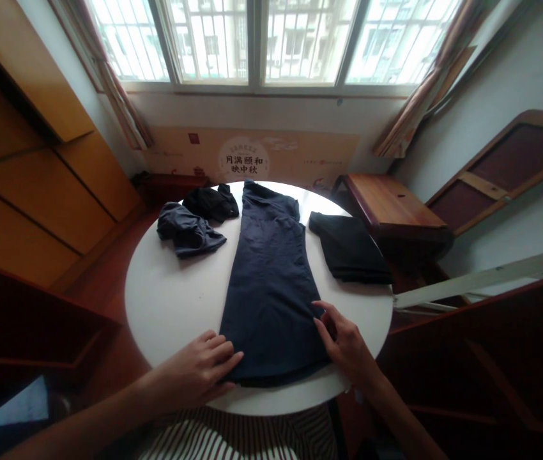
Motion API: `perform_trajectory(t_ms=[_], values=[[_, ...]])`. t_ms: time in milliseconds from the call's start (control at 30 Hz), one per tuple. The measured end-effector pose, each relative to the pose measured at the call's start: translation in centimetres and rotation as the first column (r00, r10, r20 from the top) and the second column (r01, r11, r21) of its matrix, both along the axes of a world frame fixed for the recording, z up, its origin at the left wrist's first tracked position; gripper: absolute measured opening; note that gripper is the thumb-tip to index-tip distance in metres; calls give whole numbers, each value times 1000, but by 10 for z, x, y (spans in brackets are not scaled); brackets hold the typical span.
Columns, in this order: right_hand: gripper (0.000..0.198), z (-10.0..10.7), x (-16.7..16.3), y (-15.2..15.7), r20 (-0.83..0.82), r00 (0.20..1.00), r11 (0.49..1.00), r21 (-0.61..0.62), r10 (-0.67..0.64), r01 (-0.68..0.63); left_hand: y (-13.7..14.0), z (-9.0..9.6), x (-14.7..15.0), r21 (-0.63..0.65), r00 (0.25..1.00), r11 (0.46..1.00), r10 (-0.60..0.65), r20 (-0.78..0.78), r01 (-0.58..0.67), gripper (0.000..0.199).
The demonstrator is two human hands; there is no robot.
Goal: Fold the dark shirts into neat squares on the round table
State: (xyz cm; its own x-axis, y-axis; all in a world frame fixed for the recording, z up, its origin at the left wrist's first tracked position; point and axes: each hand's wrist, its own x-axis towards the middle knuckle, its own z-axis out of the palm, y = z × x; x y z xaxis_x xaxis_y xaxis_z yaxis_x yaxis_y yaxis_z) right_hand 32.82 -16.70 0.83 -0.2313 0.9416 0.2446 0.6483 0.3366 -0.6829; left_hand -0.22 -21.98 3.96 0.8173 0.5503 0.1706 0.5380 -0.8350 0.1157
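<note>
inspected the head view. found a dark blue garment [269,287] spread lengthwise over a round white table [170,319], between a bunched grey garment [190,233] and bunched black garment [211,203] on the left and a folded black garment [351,246] on the right. noted the left hand [207,364] at the near left corner, forefinger on the cloth; could not tell whether pinching. noted the right hand [345,335] at the right edge, thumb and forefinger narrowly parted; could not tell whether gripping. observed shallow creases. judged best to draw both edges outward evenly, press lightly and avoid skewing the far end.
</note>
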Motion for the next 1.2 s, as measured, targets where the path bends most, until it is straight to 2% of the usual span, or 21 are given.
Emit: perform_trajectory(t_ms=[67,200,333,433,500,567,633,700,800,933,1067,1133,1200], values=[[28,1,3,0,-15,1000,1000,-2,-7,7,-4,-5,1,79,997,995,-68,29,65,25],[25,-3,8,0,-16,1000,1000,18,-19,19,-9,-10,2,174,988,974,-152,42,142,26],[24,-12,10,1,50,999,991,136,-2,-5,-9,-15,2,180,987,973,-156,37,147,30],[28,-15,11,-1,194,981,978,205,0,-41,-10,-20,1,168,986,977,-145,78,131,31],[30,-14,12,-2,302,953,968,243,-13,-64,-11,-20,-1,115,983,985,-143,114,130,31],[37,-12,16,-2,383,924,949,285,13,-131,-9,-18,-5,28,974,986,-165,154,163,30],[54,-12,22,-2,437,891,921,285,122,-266,-1,-14,-12,-32,966,986,-155,205,165,28],[69,-13,27,-1,456,854,890,239,250,-388,14,-12,-21,-25,967,995,-90,238,99,29],[74,-17,32,1,439,837,882,178,326,-437,55,-9,-29,21,968,999,22,251,-28,29],[72,-13,30,4,405,852,895,152,331,-420,139,-3,-25,44,977,991,119,179,-129,31],[58,5,23,8,336,886,911,147,321,-386,244,-1,-12,75,968,970,220,119,-229,41],[46,18,17,11,341,889,921,131,306,-367,290,-5,-7,53,962,960,273,21,-273,42],[34,31,9,17,406,867,930,98,288,-355,323,-11,-4,9,951,956,291,-105,-292,41]])
